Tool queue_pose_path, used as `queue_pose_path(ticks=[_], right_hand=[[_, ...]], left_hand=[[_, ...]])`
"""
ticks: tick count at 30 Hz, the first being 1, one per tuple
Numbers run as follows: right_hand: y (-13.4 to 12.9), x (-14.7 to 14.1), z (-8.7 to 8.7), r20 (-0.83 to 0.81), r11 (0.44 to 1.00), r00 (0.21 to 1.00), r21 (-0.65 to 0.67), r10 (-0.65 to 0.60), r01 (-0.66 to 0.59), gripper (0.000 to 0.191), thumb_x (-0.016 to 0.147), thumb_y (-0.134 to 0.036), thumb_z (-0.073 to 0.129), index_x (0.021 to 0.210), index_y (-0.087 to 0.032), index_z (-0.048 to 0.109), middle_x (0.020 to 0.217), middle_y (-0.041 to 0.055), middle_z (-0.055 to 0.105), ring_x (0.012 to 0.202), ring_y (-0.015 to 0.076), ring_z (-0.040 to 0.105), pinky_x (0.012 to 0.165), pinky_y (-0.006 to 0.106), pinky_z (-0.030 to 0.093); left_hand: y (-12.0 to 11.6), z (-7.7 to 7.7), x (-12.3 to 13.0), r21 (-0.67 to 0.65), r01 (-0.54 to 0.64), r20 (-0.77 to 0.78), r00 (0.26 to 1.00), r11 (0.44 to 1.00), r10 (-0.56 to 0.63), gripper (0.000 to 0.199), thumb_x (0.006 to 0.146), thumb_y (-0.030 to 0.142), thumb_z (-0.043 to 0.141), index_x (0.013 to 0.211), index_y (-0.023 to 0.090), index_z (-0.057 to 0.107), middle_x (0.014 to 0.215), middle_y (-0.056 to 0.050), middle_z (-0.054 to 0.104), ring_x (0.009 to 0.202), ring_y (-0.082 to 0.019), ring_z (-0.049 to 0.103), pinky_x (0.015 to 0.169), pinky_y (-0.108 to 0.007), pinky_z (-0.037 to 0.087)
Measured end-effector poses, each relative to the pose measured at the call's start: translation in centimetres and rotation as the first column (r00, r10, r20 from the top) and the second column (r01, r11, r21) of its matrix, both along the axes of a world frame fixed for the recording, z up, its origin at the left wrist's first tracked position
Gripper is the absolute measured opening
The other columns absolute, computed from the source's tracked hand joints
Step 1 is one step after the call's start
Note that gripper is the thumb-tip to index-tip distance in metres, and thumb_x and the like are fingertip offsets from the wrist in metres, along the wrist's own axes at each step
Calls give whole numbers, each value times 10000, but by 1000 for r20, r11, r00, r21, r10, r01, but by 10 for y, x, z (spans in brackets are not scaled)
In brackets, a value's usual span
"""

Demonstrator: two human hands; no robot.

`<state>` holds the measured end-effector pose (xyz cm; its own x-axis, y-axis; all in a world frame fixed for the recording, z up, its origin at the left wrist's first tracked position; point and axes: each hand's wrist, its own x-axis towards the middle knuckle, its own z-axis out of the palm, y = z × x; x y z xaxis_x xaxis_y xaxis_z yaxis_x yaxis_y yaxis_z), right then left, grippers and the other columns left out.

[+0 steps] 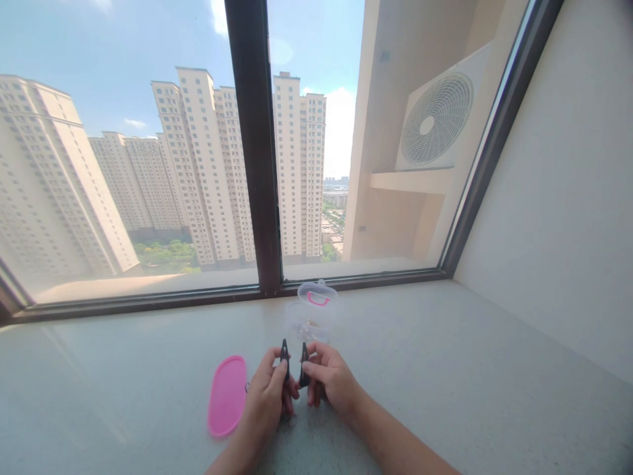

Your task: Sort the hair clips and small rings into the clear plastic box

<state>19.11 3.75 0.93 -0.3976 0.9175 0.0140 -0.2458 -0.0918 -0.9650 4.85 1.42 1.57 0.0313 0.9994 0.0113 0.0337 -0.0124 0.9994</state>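
Note:
My left hand [270, 390] pinches a slim black hair clip [284, 358] between thumb and fingers, its pointed end upward. A second, similar black hair clip [304, 366] is pinched upright in my right hand [333, 376]. The two clips are held side by side with a small gap between them. Under the hands lie small dark items that I cannot make out. Left of my left hand, a pink oval lid [227, 397] lies flat on the pale sill. Just beyond the clips is a clear plastic case [321, 318] with small items inside.
The clear case has a raised lid with a pink curved handle [319, 300], close to the window frame [270, 287]. The pale sill [123, 382] runs along the window. A white wall [558, 198] closes it off at right. Tall buildings stand outside.

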Motion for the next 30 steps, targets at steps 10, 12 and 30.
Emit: queue_pose_path(ticks=[10, 12, 30], right_hand=[[-2, 0, 7, 24, 1000, 1000, -6, -16, 16, 320, 687, -388, 623, 877, -156, 510, 564, -12, 601, 336, 115, 518, 318, 172, 297], [-2, 0, 6, 30, 1000, 999, -3, -15, 16, 321, 688, -388, 620, 882, -157, 510, 575, -11, 607, 337, 112, 518, 321, 172, 296], [-3, 1, 6, 37, 1000, 999, 3, -18, 18, 331, 696, -398, 623, 892, -154, 516, 572, -12, 608, 341, 116, 523, 314, 175, 306]], left_hand=[[-2, 3, 0, 7, 7, -22, 1000, 1000, -6, 290, 828, 467, 439, 935, 198, 445, 480, 58, 585, 300, -86, 472, 314, -151, 298], [-3, 4, 0, 6, 0, -21, 1000, 1000, 0, 292, 822, 469, 445, 930, 198, 450, 477, 58, 582, 300, -89, 476, 312, -152, 296], [-3, 6, 2, 2, 5, -11, 1000, 1000, -5, 258, 835, 439, 439, 921, 196, 455, 477, 67, 568, 296, -88, 479, 307, -149, 300]])
